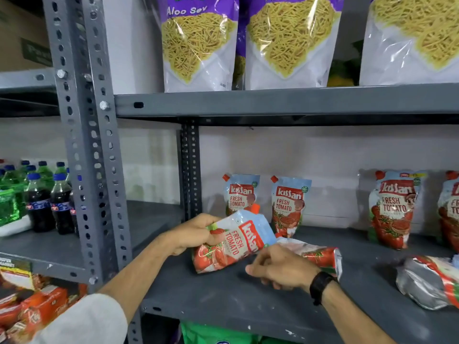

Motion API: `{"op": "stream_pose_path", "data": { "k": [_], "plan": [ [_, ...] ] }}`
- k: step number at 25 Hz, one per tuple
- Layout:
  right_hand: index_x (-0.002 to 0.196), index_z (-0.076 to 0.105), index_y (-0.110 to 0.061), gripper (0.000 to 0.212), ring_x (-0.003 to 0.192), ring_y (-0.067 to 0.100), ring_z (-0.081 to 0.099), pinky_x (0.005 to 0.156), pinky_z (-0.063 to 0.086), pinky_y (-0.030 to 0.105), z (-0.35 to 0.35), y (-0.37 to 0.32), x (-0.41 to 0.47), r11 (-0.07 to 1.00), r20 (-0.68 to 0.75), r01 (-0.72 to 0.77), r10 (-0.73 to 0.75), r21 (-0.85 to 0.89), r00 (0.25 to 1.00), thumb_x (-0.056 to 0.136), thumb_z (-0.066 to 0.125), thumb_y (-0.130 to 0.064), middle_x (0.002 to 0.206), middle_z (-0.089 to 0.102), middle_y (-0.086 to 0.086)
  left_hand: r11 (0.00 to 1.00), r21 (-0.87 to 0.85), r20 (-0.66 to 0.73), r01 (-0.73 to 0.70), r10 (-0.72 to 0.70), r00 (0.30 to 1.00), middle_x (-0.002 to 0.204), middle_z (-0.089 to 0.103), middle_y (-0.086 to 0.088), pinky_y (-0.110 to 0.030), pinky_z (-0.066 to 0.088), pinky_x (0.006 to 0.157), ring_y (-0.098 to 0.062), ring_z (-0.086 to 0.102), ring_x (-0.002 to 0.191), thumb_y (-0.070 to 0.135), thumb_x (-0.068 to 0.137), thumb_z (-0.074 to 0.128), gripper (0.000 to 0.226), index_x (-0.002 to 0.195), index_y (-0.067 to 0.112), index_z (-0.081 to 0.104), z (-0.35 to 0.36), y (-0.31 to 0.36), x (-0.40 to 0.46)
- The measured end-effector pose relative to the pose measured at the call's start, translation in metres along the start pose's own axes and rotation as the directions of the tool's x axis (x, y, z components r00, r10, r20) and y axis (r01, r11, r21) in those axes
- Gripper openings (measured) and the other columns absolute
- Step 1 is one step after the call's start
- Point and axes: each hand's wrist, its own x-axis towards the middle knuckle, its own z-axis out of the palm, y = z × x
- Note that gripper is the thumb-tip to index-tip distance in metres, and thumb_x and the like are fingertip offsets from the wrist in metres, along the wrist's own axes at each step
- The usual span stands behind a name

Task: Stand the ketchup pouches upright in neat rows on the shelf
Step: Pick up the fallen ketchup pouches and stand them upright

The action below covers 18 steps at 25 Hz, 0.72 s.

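My left hand (pixel 196 232) grips a ketchup pouch (pixel 233 244) by its side, tilted with the orange cap up and to the right, just above the dark grey shelf (pixel 248 301). My right hand (pixel 278 268) rests on a second pouch (pixel 320 256) lying flat on the shelf, fingers curled over its near end. Two small pouches (pixel 241 194) (pixel 288 204) stand upright against the back wall. A larger pouch (pixel 392 209) stands at the right, with another (pixel 450 209) cut off by the frame edge. One crumpled pouch (pixel 427 281) lies on its side at the far right.
The shelf above (pixel 273 103) carries large Aloo Sev bags (pixel 198 45). A perforated steel upright (pixel 84 145) stands to the left, with cola and green soda bottles (pixel 39 194) on the neighbouring shelf. Red packets (pixel 37 309) sit lower left. Green packs (pixel 211 333) show under the shelf.
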Motion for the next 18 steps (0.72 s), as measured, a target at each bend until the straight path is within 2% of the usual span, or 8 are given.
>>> {"op": "stream_pose_path", "data": {
  "k": [1, 3, 5, 8, 10, 13, 16, 18],
  "plan": [
    [0.109, 0.065, -0.017, 0.039, 0.066, 0.012, 0.063, 0.052, 0.051, 0.023, 0.003, -0.005, 0.005, 0.993, -0.019, 0.026, -0.024, 0.112, 1.000, 0.087, 0.071, -0.049, 0.086, 0.072, -0.004, 0.990, -0.138, -0.043, -0.020, 0.014, 0.999, 0.121, 0.075, -0.006, -0.042, 0.056, 0.103, -0.021, 0.071, 0.114, 0.003, 0.094, 0.066, 0.029, 0.120, 0.016, 0.069, -0.004, -0.004, 0.000],
    [0.118, 0.063, -0.025, 0.037, 0.094, 0.013, 0.071, 0.077, 0.062, 0.029, 0.005, -0.016, 0.013, 0.915, -0.055, 0.138, -0.126, 0.379, 0.990, 0.087, 0.075, -0.042, 0.110, 0.074, -0.003, 0.920, -0.380, -0.107, -0.094, 0.058, 0.993, 0.126, 0.073, -0.018, -0.051, 0.051, 0.108, -0.033, 0.067, 0.120, 0.004, 0.092, 0.068, 0.032, 0.123, 0.002, 0.065, -0.006, -0.008, 0.002],
    [0.128, 0.062, -0.026, 0.041, 0.116, 0.014, 0.068, 0.099, 0.057, 0.037, 0.002, -0.031, 0.022, 0.741, -0.147, 0.284, -0.247, 0.609, 0.958, 0.089, 0.074, -0.033, 0.126, 0.073, -0.003, 0.812, -0.557, -0.131, -0.174, 0.121, 0.984, 0.127, 0.072, -0.021, -0.053, 0.051, 0.106, -0.038, 0.066, 0.121, 0.009, 0.090, 0.069, 0.039, 0.126, -0.002, 0.064, -0.006, -0.002, 0.003],
    [0.132, 0.061, -0.017, 0.041, 0.117, 0.021, 0.069, 0.096, 0.057, 0.040, -0.006, -0.052, 0.033, 0.509, -0.301, 0.422, -0.306, 0.750, 0.903, 0.091, 0.068, -0.022, 0.127, 0.074, 0.003, 0.701, -0.671, -0.182, -0.244, 0.163, 0.970, 0.128, 0.072, -0.019, -0.056, 0.049, 0.108, -0.038, 0.065, 0.123, 0.014, 0.094, 0.065, 0.037, 0.129, 0.003, 0.064, -0.005, 0.014, 0.008],
    [0.128, 0.064, -0.014, 0.038, 0.112, 0.022, 0.072, 0.095, 0.058, 0.045, -0.010, -0.059, 0.040, 0.515, -0.405, 0.457, -0.218, 0.725, 0.888, 0.090, 0.070, -0.018, 0.120, 0.077, 0.005, 0.763, -0.589, -0.205, -0.266, 0.178, 0.962, 0.129, 0.073, -0.011, -0.055, 0.048, 0.110, -0.032, 0.066, 0.123, 0.020, 0.098, 0.062, 0.034, 0.132, 0.013, 0.063, -0.006, 0.021, 0.011],
    [0.115, 0.069, -0.017, 0.025, 0.100, 0.017, 0.076, 0.090, 0.061, 0.043, -0.012, -0.061, 0.047, 0.584, -0.518, 0.474, -0.103, 0.659, 0.849, 0.091, 0.071, -0.010, 0.111, 0.079, 0.005, 0.921, -0.300, -0.178, -0.250, 0.204, 0.963, 0.130, 0.071, 0.002, -0.046, 0.053, 0.107, -0.017, 0.067, 0.121, 0.034, 0.095, 0.067, 0.043, 0.136, 0.027, 0.056, -0.010, 0.018, 0.013],
    [0.098, 0.069, -0.028, 0.024, 0.091, 0.011, 0.077, 0.085, 0.063, 0.038, -0.007, -0.057, 0.051, 0.675, -0.587, 0.464, -0.055, 0.574, 0.808, 0.090, 0.072, -0.006, 0.103, 0.079, -0.001, 0.952, -0.158, -0.107, -0.261, 0.247, 0.963, 0.124, 0.069, 0.004, -0.032, 0.058, 0.098, -0.012, 0.067, 0.116, 0.012, 0.073, 0.090, 0.077, 0.136, 0.027, 0.048, -0.003, 0.009, 0.012],
    [0.098, 0.066, -0.030, 0.026, 0.091, 0.009, 0.075, 0.084, 0.063, 0.036, -0.003, -0.054, 0.054, 0.733, -0.600, 0.448, -0.068, 0.512, 0.797, 0.089, 0.073, -0.007, 0.099, 0.077, -0.006, 0.945, -0.150, -0.147, -0.291, 0.270, 0.952, 0.119, 0.069, 0.008, -0.022, 0.059, 0.087, -0.006, 0.067, 0.111, -0.005, 0.066, 0.089, 0.083, 0.128, 0.029, 0.047, 0.003, 0.005, 0.012]
  ]
}}
